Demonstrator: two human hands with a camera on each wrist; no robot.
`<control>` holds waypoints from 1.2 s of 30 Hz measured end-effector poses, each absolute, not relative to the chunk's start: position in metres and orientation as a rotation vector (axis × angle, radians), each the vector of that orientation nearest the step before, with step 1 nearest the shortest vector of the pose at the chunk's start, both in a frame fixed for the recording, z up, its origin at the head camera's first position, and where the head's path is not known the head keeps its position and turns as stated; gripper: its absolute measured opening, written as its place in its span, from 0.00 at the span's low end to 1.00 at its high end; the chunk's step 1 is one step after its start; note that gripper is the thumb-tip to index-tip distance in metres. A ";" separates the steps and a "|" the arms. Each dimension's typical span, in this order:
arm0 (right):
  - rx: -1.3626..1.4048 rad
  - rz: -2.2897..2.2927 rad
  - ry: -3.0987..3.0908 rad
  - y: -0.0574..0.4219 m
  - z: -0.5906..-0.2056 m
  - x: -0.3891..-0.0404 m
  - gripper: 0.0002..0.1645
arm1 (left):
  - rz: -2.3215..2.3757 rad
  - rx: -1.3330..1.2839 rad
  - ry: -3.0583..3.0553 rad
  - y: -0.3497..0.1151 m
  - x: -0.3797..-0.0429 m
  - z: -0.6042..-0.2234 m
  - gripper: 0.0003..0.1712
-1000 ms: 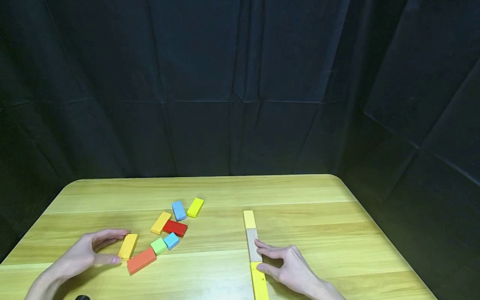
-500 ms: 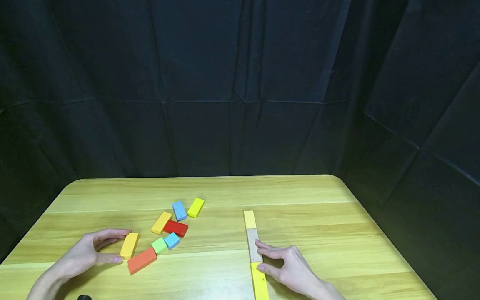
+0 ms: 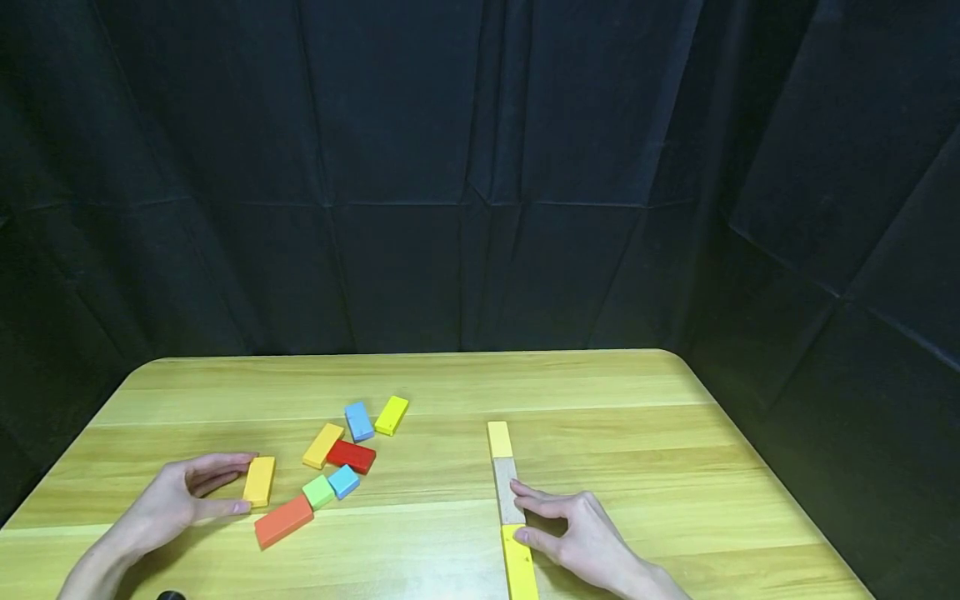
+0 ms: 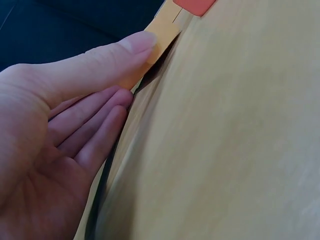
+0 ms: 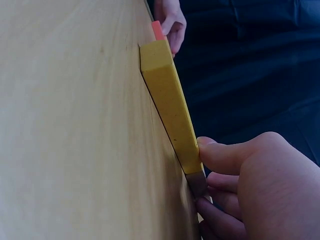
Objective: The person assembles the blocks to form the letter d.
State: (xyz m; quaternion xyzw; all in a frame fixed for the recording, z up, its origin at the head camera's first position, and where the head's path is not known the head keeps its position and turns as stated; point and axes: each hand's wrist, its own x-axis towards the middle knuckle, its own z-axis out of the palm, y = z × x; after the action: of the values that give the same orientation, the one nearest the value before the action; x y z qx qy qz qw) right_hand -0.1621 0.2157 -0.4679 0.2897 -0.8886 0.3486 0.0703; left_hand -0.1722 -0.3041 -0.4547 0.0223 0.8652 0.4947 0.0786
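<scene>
My left hand [image 3: 176,500] pinches an orange-yellow block [image 3: 258,482], thumb at its near end and fingers at its far end. In the left wrist view a dark gap or shadow shows under this block [image 4: 164,30]. My right hand [image 3: 581,533] rests at a straight row of blocks. Its thumb touches the long yellow block [image 3: 519,562], and its fingertips touch the grey block [image 3: 506,487] beyond it. A pale yellow block [image 3: 498,439] forms the far end of the row.
Loose blocks lie right of my left hand: coral [image 3: 283,522], green [image 3: 318,492], light blue [image 3: 344,482], red [image 3: 351,456], orange [image 3: 323,445], blue [image 3: 359,422] and yellow [image 3: 392,415]. A black round object [image 3: 171,595] sits at the near edge. Dark curtains surround the wooden table [image 3: 637,433].
The orange-yellow block has shifted slightly away from me and turned a little in my left hand, leaving a wider gap from the coral block. My right hand has stayed still.
</scene>
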 end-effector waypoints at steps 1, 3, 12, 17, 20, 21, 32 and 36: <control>0.872 1.048 -2.672 0.216 -0.468 -0.162 0.26 | 1.482 0.056 2.591 -0.304 -0.172 -0.455 0.44; 0.874 1.049 -2.672 0.216 -0.468 -0.162 0.26 | 1.479 0.031 2.591 -0.303 -0.172 -0.455 0.45; 0.881 1.060 -2.671 0.215 -0.467 -0.161 0.26 | 1.543 0.020 2.580 -0.301 -0.173 -0.454 0.45; 0.883 1.057 -2.662 0.215 -0.467 -0.161 0.26 | 1.516 0.025 2.611 -0.294 -0.173 -0.449 0.45; 0.885 1.060 -2.659 0.216 -0.468 -0.161 0.26 | 1.499 0.028 2.626 -0.290 -0.174 -0.448 0.45; 0.885 1.059 -2.660 0.216 -0.468 -0.161 0.26 | 1.502 0.030 2.625 -0.289 -0.175 -0.448 0.45; 0.879 1.061 -2.666 0.215 -0.467 -0.162 0.26 | 1.615 0.107 2.630 -0.266 -0.174 -0.436 0.43; 0.879 1.062 -2.665 0.215 -0.467 -0.162 0.26 | 1.639 0.144 2.620 -0.255 -0.174 -0.434 0.42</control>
State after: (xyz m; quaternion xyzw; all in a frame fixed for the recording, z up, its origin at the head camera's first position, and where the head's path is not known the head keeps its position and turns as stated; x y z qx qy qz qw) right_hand -0.1624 0.2155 -0.4670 0.2923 -0.8860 0.3530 0.0704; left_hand -0.1736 -0.2552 -0.4336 0.0465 0.8466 0.5296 0.0239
